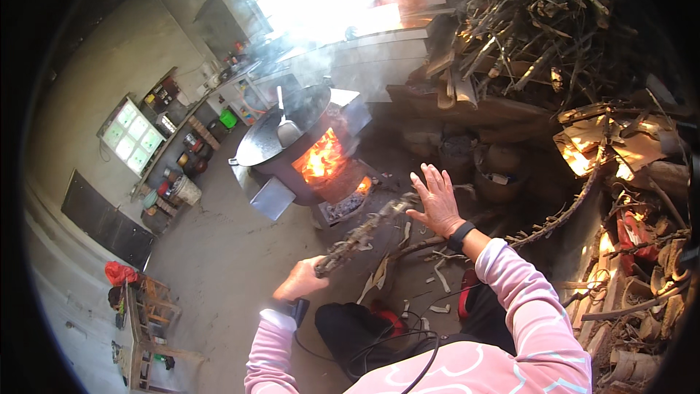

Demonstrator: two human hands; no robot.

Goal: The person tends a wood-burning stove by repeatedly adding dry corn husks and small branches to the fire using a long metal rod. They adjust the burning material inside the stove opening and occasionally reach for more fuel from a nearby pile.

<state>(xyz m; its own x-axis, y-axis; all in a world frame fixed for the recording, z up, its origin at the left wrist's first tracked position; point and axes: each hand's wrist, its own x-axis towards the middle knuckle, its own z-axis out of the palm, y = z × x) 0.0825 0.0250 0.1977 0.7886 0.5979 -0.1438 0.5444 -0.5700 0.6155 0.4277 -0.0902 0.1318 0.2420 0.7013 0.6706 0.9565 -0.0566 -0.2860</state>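
Observation:
My left hand point(302, 281) grips one end of a rough-barked branch point(361, 232), which slants up and to the right in front of me. Close to its far end, my right hand point(437, 202) is raised with the fingers spread and holds nothing. Beyond the branch stands a metal wood stove point(279, 178), flames point(322, 160) bright in its opening. Ash and glowing embers point(347, 205) lie below the opening. A large wok point(262, 134) sits on top, and a long-handled metal spatula point(288, 132) rests in it. Whether the wok holds anything is hard to tell.
Wood strips point(440, 275) litter the floor by my feet. Firewood point(536, 38) is heaped at the upper right, with split logs point(651, 306) along the right side. A thorny branch point(588, 191) arches there. A cable point(432, 361) crosses my lap. Smoke drifts above the stove.

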